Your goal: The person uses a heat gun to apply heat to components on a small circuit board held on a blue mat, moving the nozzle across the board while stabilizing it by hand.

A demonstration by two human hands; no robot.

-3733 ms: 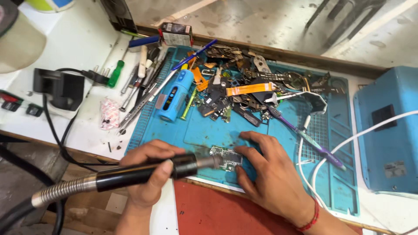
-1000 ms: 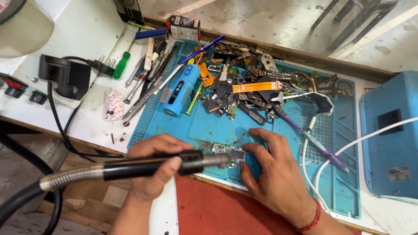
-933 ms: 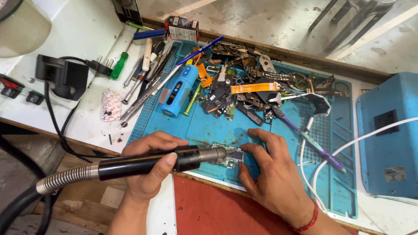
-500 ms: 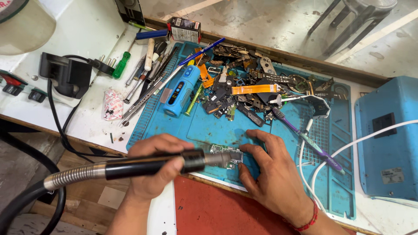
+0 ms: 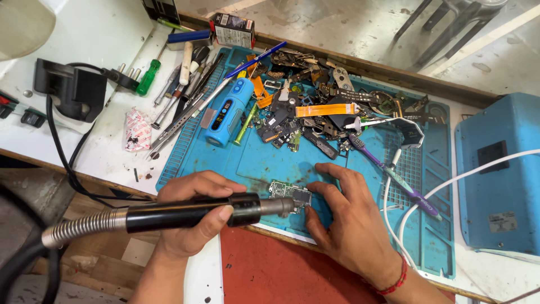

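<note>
**Tool tip on the board**

Head view: the left hand (image 5: 191, 211) is wrapped around a black rotary handpiece (image 5: 191, 213), its tip touching a small circuit board (image 5: 291, 194) on the blue mat (image 5: 259, 163). The right hand (image 5: 349, 225) pins the board with spread fingertips.

A small green rectangular circuit board (image 5: 290, 194) lies on the blue rubber work mat (image 5: 264, 160); the heap of loose metal and plastic phone parts (image 5: 315, 112) sits at twelve o'clock, the blue metal box (image 5: 500, 174) at three.

My left hand (image 5: 191, 217) slid the black rotary handpiece (image 5: 185, 213) slightly back toward me, its tip now at the circuit board's (image 5: 291, 194) near edge, view nudged leftward
</note>
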